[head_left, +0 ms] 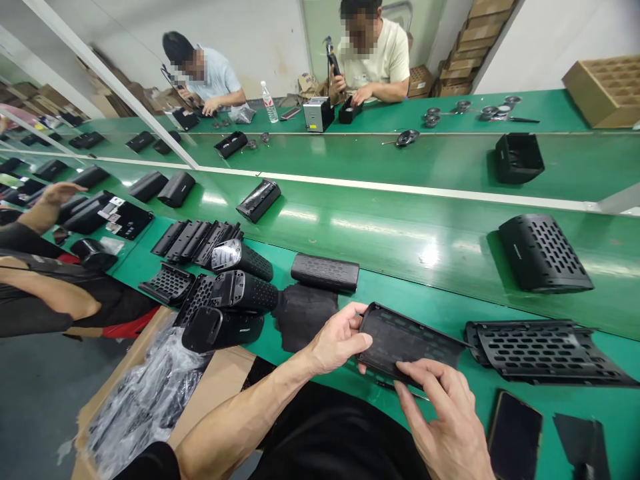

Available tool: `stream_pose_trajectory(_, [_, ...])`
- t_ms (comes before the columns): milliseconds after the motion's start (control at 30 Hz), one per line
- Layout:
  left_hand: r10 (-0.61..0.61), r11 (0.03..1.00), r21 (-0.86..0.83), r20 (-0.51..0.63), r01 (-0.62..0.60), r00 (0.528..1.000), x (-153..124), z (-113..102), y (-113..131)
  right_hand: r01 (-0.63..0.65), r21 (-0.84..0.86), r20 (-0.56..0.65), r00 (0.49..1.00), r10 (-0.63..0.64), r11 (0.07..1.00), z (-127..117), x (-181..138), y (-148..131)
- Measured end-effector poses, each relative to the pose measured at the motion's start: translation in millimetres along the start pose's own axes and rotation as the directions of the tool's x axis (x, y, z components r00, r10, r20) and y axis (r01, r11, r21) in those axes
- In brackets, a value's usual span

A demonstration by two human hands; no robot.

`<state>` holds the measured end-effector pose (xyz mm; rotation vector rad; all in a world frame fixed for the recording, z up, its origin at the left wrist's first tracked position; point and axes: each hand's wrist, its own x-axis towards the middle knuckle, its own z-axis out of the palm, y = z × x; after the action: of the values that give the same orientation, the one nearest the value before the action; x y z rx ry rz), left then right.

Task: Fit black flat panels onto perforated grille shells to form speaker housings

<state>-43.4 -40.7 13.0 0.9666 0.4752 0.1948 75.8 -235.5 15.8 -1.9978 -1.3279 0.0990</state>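
Observation:
My left hand (343, 339) grips the left end of a curved black grille cover (415, 333), thumb on its inner side. Dark mesh cloth (385, 340) lines the hollow of the cover, which faces up. At the near edge, my right hand (443, 407) has its index fingertip on the lining and its thumb just outside the rim, pinching that edge. To the right lie more perforated grille covers (540, 350), nested together. A stack of dark cloth sheets (307, 317) rests left of my left hand, with a closed black speaker housing (325, 272) behind it.
Black housings (240, 290) and grilles crowd the left of the green bench (280, 250). A belt (370, 230) beyond carries more housings (545, 253). A phone (515, 433) lies at right, an open carton (125, 400) at lower left. Co-workers sit opposite; another's arm (50, 283) is at left.

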Motion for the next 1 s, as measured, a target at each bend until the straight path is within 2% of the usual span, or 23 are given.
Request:
stream_pose_trajectory(167, [0.013,1.000,0.000,0.002,-0.013,1.000,-0.4,1.8,2.2,0.044,-0.014,0.016,0.999,-0.044,0.999,2.0,1.4,-0.1])
stream_pose_trajectory(367, [0.003,1.000,0.014,-0.019,-0.002,1.000,-1.5,0.8,4.5,-0.100,0.033,0.013,0.995,0.099,0.994,-4.1,-6.3,7.8])
stream_pose_trajectory(633, [0.006,1.000,0.025,-0.004,-0.006,1.000,-2.3,1.8,8.2,-0.010,-0.040,0.016,1.000,0.011,0.999,-14.8,-9.0,17.0])
stream_pose_trajectory(1000, [-0.005,1.000,-0.004,0.014,0.005,1.000,1.8,-1.4,-0.7,0.007,-0.113,0.025,1.000,-0.004,0.994,-16.9,-10.2,17.8])
